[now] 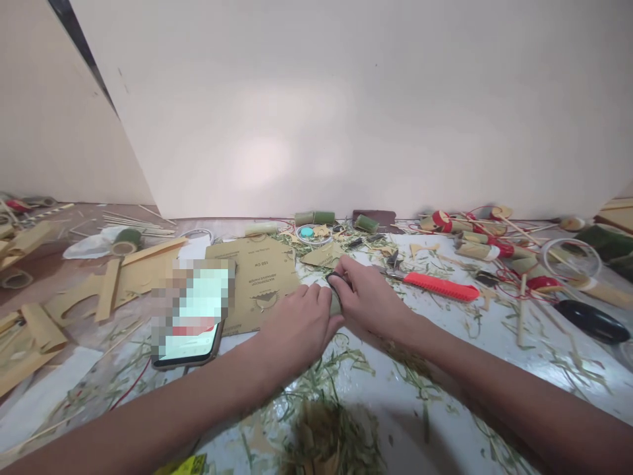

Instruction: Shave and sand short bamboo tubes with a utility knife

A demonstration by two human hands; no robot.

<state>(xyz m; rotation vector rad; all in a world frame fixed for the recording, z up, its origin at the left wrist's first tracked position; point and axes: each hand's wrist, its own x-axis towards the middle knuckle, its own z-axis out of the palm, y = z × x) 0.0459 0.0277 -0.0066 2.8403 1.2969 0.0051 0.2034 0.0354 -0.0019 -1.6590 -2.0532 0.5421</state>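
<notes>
My left hand (302, 315) is closed around a short pale-green bamboo tube (335, 305), most of which the fingers hide. Against the tube's upper end, my right hand (368, 290) pinches a small dark piece (337, 282) between thumb and forefinger; its kind cannot be made out. Both hands meet in the middle of the work surface. To the left of them lies a brown sheet of abrasive paper (257, 264), printed side up, with a smaller cut piece (321, 254) just beyond the hands. A red-handled cutter knife (440, 287) rests to the right.
A phone (198, 316) with a lit screen lies left. Green shavings (341, 369) litter the white surface (395, 422). Bamboo tubes with red string (494, 247), a tape roll (570, 258) and a black oval object (591, 321) sit right. Brown cut strips (106, 290) cover the left. A pale board (346, 132) stands behind.
</notes>
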